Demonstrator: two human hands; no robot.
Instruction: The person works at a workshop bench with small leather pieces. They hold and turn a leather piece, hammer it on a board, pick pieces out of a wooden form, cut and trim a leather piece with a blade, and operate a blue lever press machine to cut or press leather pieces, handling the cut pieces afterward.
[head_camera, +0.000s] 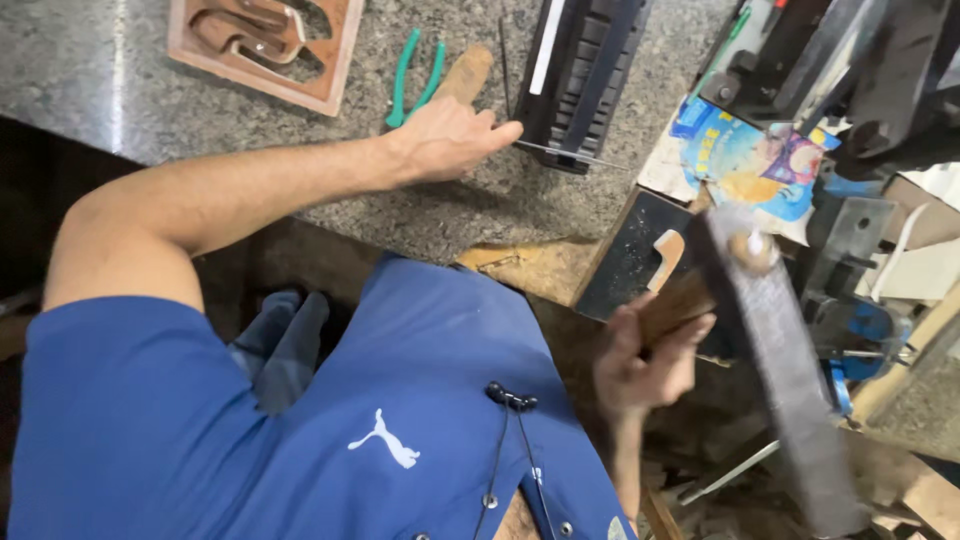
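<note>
— While the head camera looked down, what did the surface look like?

— It was a speckled grey stone countertop (120, 90), dull and dusty, with a worn wooden edge (530, 265) below it. Beyond that the floor area was dark, with scraps of wood and metal lying about.

— Where were the hands?

— Well apart. The left hand (450, 135) was stretched out over the counter, fingers closed on a thin metal rod (565, 153) that lay on the stone, its far end beside a black ridged block (585, 70). The right hand (645, 365) was lower, off the counter, wrapped around a wooden handle (675, 305) fixed to a long dark metal bar (780, 370); that bar was blurred.

— What lay around the left hand?

— Green-handled pliers (410, 75) and a flat wooden piece (465, 72) just behind it, and a reddish wooden template with cut-out slots (335, 70) farther off at the counter's far edge.

— And on the right?

— A colourful printed wrapper (745, 155), a dark flat plate (625, 260) at the counter's edge, and a blue vice (860, 320) with dark machine parts above it.

— Anything of the person?

— A blue shirt (150, 420) filled the lower frame.
</note>
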